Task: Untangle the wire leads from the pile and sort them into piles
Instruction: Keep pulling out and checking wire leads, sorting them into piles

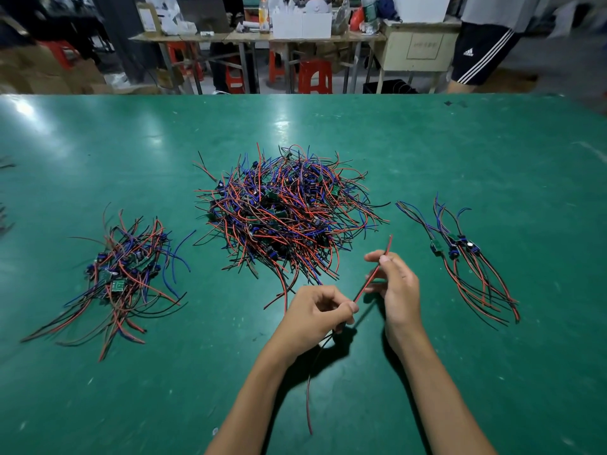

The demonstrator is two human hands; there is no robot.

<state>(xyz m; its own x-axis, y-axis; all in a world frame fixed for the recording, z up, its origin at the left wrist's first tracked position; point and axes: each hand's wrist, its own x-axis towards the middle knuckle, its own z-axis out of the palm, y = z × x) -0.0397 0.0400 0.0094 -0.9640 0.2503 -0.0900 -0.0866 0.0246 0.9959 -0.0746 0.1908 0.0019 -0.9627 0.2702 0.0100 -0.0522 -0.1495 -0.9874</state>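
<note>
A big tangled pile of red, black and blue wire leads (285,215) with small green boards lies mid-table. A smaller, messy pile (121,274) lies to the left, and a few leads (466,257) lie side by side to the right. In front of the big pile, my left hand (315,320) and my right hand (397,284) both pinch one red-and-black lead (372,278), held above the table. Its red end sticks up past my right fingers; its other wires hang down below my left hand towards me.
The green table (460,152) stretches wide around the piles. A few stray wires show at the left edge (5,165). Beyond the far edge are red stools (315,77), cluttered benches and a person in dark shorts (483,54).
</note>
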